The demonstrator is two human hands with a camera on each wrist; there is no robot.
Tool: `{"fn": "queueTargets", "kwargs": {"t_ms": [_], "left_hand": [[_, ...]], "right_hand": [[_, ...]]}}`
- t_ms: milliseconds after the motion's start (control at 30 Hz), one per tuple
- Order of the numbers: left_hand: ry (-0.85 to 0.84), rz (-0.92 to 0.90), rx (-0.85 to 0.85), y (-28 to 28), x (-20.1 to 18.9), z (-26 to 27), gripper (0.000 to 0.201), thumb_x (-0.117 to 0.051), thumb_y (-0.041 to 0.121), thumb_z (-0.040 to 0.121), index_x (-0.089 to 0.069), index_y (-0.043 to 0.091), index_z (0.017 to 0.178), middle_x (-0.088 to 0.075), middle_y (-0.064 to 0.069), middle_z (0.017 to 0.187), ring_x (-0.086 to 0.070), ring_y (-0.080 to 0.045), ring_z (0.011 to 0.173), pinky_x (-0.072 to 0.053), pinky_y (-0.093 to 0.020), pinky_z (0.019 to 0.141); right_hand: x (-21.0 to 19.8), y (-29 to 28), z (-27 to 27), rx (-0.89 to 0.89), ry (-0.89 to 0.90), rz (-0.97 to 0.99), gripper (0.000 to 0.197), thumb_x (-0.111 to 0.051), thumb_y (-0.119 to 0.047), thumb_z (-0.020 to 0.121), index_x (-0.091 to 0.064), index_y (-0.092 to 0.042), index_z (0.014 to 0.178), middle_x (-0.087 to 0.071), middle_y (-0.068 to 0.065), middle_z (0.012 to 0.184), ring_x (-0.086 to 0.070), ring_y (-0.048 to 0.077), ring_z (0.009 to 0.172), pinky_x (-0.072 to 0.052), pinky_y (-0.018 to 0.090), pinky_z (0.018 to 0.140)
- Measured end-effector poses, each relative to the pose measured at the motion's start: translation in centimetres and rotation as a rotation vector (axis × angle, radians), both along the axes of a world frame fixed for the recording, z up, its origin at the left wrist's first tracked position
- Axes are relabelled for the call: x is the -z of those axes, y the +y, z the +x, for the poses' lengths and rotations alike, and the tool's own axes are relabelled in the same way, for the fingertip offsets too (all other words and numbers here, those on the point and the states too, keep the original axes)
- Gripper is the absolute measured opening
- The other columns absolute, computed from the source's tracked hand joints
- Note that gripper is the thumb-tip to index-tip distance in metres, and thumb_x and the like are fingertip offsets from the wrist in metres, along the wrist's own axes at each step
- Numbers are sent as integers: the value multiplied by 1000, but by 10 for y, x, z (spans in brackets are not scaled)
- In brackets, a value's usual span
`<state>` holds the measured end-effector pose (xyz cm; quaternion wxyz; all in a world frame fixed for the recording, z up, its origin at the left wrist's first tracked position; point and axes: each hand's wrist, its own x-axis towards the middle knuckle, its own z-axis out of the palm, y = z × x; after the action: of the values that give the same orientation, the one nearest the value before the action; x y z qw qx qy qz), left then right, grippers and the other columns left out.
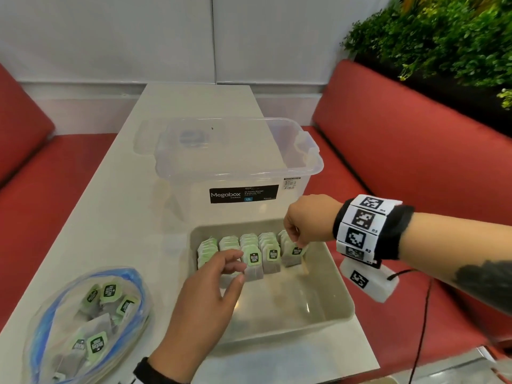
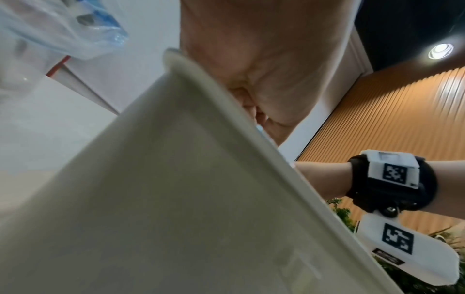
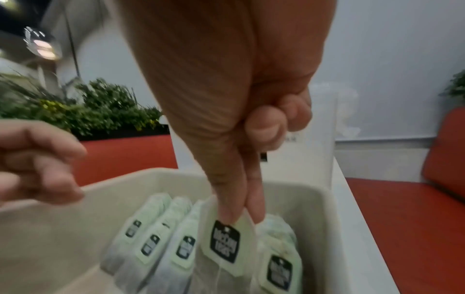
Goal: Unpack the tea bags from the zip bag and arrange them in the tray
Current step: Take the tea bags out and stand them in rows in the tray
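A beige tray (image 1: 291, 303) lies on the white table, with several rows of green-tagged tea bags (image 1: 249, 245) standing at its far end. My right hand (image 1: 297, 243) pinches the top of one tea bag (image 1: 294, 254) between thumb and forefinger at the right end of the rows; the right wrist view shows that tea bag (image 3: 224, 244) hanging upright among the others. My left hand (image 1: 239, 266) hovers over the tray with loosely curled fingers, close to the front bags, holding nothing. The clear zip bag (image 1: 83, 322) with a blue seal lies at the near left, several tea bags inside.
A clear Megabox storage box (image 1: 243, 162) stands just behind the tray, its lid (image 1: 149, 139) lying beyond it. Red bench seats (image 1: 415, 162) flank the table on both sides. Green plants (image 1: 443, 37) fill the far right corner. The left wrist view is mostly tray wall (image 2: 151, 199).
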<state>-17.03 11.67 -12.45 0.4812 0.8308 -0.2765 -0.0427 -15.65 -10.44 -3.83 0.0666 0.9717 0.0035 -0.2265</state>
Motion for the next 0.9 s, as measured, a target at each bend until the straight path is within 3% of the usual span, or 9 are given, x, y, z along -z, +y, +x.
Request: {"fn": "queueTargets", "kwargs": {"t_ms": [100, 200, 367, 533, 733, 900], "left_hand": [[-37, 51, 1, 2, 4, 0, 38, -64, 22, 85, -47, 54, 96, -54, 42, 103, -55, 15, 93, -39, -5, 75], [-58, 86, 13, 4, 8, 0, 38, -64, 24, 84, -45, 55, 96, -53, 42, 106, -55, 14, 94, -38, -3, 76], [-68, 133, 28, 4, 11, 0, 36, -61, 30, 86, -43, 58, 100, -49, 45, 110, -56, 7, 96, -42, -18, 85], [-59, 171, 42, 4, 12, 1, 28, -50, 42, 85, -37, 61, 101, -44, 48, 110, -50, 10, 97, -33, -8, 82], [-42, 199, 43, 7, 16, -1, 38, -61, 33, 86, -39, 60, 102, -54, 44, 97, -48, 11, 96, -30, -4, 83], [-55, 206, 45, 5, 15, 0, 32, -60, 33, 86, -46, 52, 107, -55, 42, 91, -46, 16, 92, -30, -4, 82]], "right_hand": [[19, -3, 10, -6, 83, -85, 12, -64, -18, 80, -69, -21, 90, -69, -3, 93, -55, 16, 77, -44, 25, 65], [32, -2, 19, -33, 145, -147, 11, -62, -18, 81, -69, -21, 88, -68, -1, 90, -57, 18, 77, -40, 24, 59], [44, 2, 27, -68, 173, -231, 15, -56, -16, 84, -68, -17, 93, -66, 2, 92, -62, 24, 83, -43, 27, 65], [48, 7, 30, -100, 196, -296, 18, -55, -13, 86, -69, -14, 98, -66, 3, 96, -56, 23, 76, -41, 28, 65], [43, 7, 31, -100, 185, -324, 16, -58, -17, 85, -67, -15, 98, -67, 3, 95, -56, 22, 75, -42, 28, 64], [31, 5, 21, -109, 189, -275, 13, -58, -18, 84, -66, -15, 95, -65, 0, 89, -58, 23, 75, -46, 28, 65]]}}
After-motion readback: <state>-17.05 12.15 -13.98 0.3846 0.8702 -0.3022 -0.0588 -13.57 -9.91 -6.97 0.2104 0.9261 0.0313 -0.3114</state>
